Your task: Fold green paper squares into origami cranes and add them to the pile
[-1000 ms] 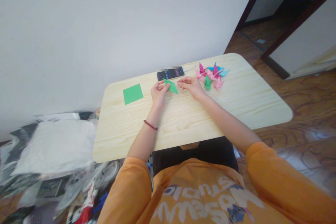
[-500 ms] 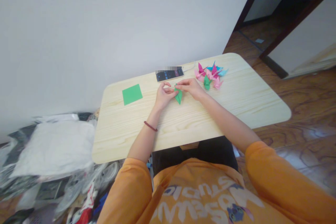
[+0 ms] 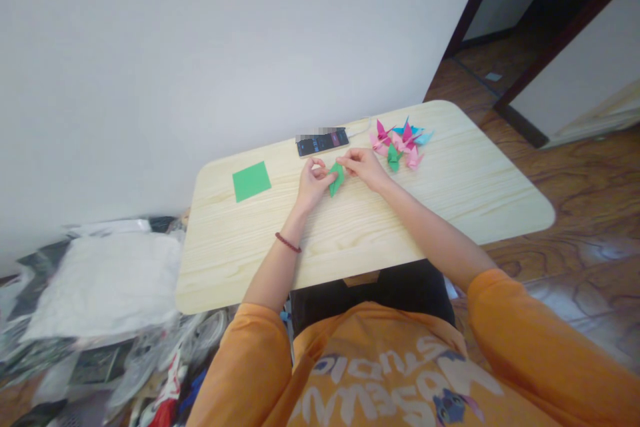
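A piece of folded green origami paper (image 3: pixel 336 180), narrow and diamond-shaped, is held over the middle of the table. My left hand (image 3: pixel 313 181) pinches its left side between thumb and fingers. At its upper right tip, the thumb and forefinger of my right hand (image 3: pixel 363 165) are closed together on the paper. Both forearms rest near the tabletop. To the left lies a flat green paper square (image 3: pixel 251 181). A cluster of folded paper cranes in pink, magenta, blue and green (image 3: pixel 400 143) stands to the right of my right hand.
A phone (image 3: pixel 323 142) with a white cable lies at the back of the pale wooden table (image 3: pixel 240 260), near the wall. Left of the table, a white plastic package (image 3: pixel 110 287) sits on a pile of bags. A doorway (image 3: pixel 520 33) opens at the far right.
The folded green paper has turned, its lower point swinging to the left. My right hand has shifted slightly, its fingertips now at the paper's upper right tip.
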### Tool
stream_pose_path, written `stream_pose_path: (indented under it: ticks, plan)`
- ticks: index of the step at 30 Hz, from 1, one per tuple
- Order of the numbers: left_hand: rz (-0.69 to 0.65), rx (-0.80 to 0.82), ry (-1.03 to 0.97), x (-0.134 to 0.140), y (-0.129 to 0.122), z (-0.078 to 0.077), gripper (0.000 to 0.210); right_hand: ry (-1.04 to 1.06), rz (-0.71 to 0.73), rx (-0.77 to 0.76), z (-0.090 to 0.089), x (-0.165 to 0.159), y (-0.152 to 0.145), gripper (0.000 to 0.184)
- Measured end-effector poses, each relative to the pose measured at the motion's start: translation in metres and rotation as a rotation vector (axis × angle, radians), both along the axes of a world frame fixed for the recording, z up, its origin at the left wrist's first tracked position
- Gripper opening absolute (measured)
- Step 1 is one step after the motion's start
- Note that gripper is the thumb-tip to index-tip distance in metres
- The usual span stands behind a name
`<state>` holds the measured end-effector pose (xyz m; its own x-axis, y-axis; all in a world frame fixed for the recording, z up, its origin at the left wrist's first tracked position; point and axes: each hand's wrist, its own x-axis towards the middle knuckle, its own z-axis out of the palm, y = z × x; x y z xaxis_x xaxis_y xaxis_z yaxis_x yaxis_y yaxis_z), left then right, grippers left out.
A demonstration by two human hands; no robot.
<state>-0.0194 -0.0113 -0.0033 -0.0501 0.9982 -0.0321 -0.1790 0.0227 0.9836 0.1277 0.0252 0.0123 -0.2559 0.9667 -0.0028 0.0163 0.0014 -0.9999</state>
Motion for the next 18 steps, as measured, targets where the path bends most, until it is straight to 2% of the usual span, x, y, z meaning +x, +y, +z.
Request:
stream_pose_path:
  ticks: [4,8,13,18]
  plan:
    - [0.065,0.017,-0.009,0.0010,-0.0001,-0.0021,0.054,0.014,0.073,-0.040,-0.0004,-0.0018,-0.0014,0.033]
    - [0.123,-0.006,-0.006,0.0005,0.0005,-0.0022,0.054,-0.037,0.037,-0.025,-0.0031,-0.0027,-0.0002,0.034]
    - [0.112,-0.046,-0.055,0.0018,0.0006,-0.0013,0.053,-0.111,-0.022,0.056,-0.0077,-0.0015,0.0030,0.038]
    - [0.205,-0.042,-0.128,0.0006,0.0033,-0.0034,0.051,-0.031,0.032,-0.001,-0.0071,-0.0016,0.0014,0.039]
